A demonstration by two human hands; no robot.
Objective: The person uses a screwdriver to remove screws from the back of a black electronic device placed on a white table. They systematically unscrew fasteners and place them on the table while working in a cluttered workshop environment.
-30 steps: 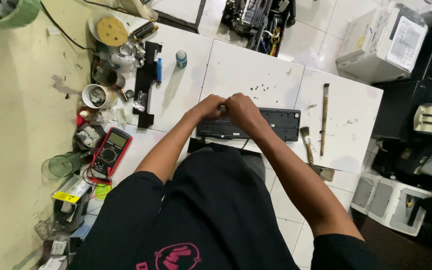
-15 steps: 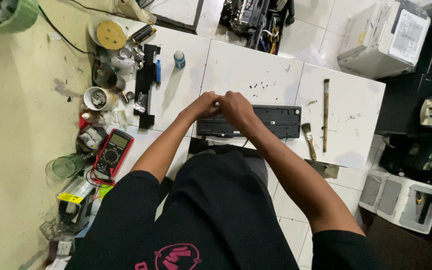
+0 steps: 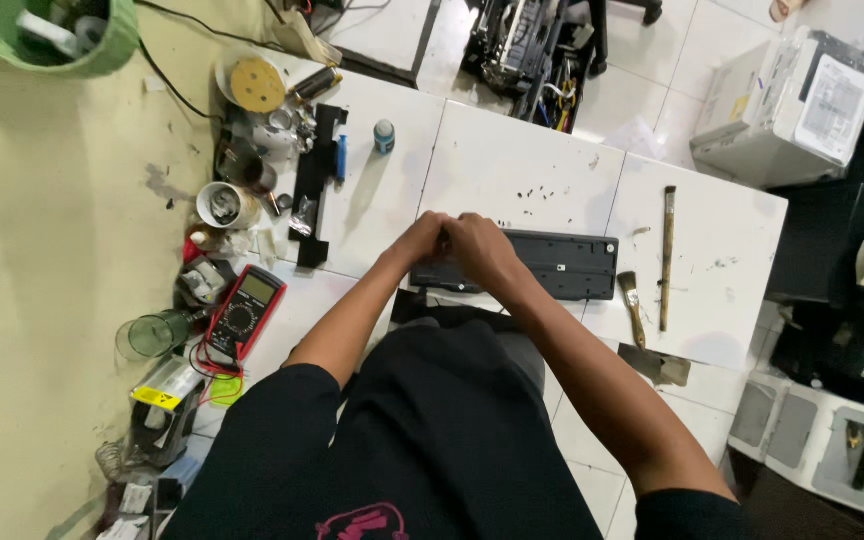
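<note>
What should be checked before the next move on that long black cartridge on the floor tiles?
1. Both hands on the part: ok. Left hand and right hand meet at the left end of the long black cartridge.
2. Cartridge lying flat on the white floor tile: ok.
3. What the fingers grip: cannot tell, the hands hide it.
4. Brushes within reach: ok. Small paintbrush and long thin brush lie right of the cartridge.
5. Multimeter apart from the work: ok, at the person's left.
6. Tile clean: not ok, dark specks beyond the cartridge.
</note>
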